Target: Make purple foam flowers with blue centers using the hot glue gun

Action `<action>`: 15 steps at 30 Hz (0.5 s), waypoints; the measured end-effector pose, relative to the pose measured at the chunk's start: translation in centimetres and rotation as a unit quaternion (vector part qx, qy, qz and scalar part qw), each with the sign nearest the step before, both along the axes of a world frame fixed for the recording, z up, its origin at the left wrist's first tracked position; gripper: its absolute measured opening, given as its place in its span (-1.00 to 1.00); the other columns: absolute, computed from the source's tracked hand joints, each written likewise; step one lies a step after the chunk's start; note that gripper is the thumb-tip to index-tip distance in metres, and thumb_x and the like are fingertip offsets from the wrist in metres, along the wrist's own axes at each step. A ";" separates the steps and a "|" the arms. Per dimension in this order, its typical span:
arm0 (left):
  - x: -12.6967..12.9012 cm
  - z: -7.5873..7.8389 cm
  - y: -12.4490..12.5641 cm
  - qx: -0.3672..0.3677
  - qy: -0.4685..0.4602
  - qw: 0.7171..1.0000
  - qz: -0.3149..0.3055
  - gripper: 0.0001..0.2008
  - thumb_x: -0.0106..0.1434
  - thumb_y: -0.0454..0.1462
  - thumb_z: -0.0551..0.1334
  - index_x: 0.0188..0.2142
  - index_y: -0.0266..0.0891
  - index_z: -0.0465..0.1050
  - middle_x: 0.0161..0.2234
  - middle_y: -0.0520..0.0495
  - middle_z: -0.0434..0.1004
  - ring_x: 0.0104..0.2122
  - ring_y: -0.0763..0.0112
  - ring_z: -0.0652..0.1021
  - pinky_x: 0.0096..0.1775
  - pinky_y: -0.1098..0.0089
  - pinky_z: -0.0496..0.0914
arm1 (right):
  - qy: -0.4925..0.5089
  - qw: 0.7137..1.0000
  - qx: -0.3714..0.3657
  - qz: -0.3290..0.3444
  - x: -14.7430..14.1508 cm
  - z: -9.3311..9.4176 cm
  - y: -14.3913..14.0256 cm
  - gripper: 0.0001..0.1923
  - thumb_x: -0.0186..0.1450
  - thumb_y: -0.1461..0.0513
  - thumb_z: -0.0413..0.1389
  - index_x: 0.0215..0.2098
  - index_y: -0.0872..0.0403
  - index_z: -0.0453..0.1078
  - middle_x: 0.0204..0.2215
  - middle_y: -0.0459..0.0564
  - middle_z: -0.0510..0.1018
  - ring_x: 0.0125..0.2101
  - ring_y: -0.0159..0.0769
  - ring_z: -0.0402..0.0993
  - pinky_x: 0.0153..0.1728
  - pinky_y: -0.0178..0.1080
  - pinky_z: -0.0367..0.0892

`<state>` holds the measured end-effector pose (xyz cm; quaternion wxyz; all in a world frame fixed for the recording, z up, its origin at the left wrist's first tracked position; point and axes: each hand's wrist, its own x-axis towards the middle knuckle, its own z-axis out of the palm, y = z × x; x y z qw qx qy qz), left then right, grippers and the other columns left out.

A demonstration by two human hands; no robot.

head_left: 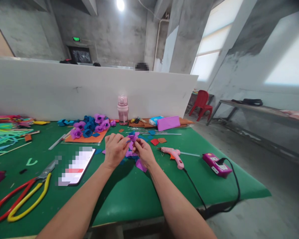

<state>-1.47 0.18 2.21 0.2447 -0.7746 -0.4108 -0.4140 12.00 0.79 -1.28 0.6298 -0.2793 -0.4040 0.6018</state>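
1. My L grip [115, 148] is narrow, pinching the left side of a purple flower [134, 135]; looks like paper.
2. My R grip [145, 153] is narrow too, fingertips pinched on the same flower from the right.
3. Flower's up between both grips, over the table [129, 205], approx. mid-width, nearer the far edge than the near one.
4. Loose purple & blue pieces [141, 165] lie under and around my grips.
5. Pink glue gun [172, 154] is R of my R grip, nozzle pointing L; its dark cord runs twd the near edge.
6. Purple power strip [218, 166] w/ black plug [221, 161] sits by the table's R edge.
7. Phone [81, 167] lies screen up, L of my L grip; scissors [40, 196] w/ red & yellow handles are beyond it, twd the near L corner.
8. Purple & blue flower bunch [89, 126] rests on an orange sheet [99, 136], L of centre, nr far edge.
9. Pink bottle [123, 111] stands upright at the far edge, in front of a white board [89, 88].
10. Colored strips [5, 134] spread nr the far L corner.
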 end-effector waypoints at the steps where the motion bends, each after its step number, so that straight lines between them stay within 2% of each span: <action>1: 0.0 0.0 0.0 0.002 -0.001 1.000 0.001 -0.87 0.16 -0.24 0.18 -0.29 -0.14 0.47 -0.45 -0.04 0.40 -0.36 0.30 0.32 -0.26 0.26 0.13 | -0.004 1.000 0.001 0.001 0.0 0.0 0.0 -0.71 -0.01 0.12 0.23 -0.39 0.07 0.29 -0.61 -0.22 0.36 -0.65 -0.56 0.25 -0.59 -0.43 0.25; 10: -0.2 -0.1 0.2 -0.005 -0.005 1.000 -0.019 -0.88 0.17 -0.24 0.16 -0.34 -0.13 0.48 -0.44 -0.06 0.38 -0.35 0.29 0.31 -0.26 0.23 0.12 | -0.062 0.998 0.020 -0.001 0.2 -0.1 0.1 -0.75 0.06 0.11 0.17 -0.36 0.07 0.28 -0.61 -0.24 0.34 -0.68 -0.58 0.18 -0.69 -0.47 0.08; 15: -0.6 0.1 0.4 -0.003 0.014 1.000 -0.019 -0.87 0.18 -0.23 0.16 -0.37 -0.13 0.48 -0.41 -0.07 0.40 -0.33 0.28 0.31 -0.26 0.23 0.11 | -0.100 0.994 0.043 -0.011 0.6 -0.4 0.4 -0.74 0.09 0.11 0.14 -0.33 0.07 0.28 -0.61 -0.24 0.34 -0.69 -0.58 0.17 -0.69 -0.46 0.07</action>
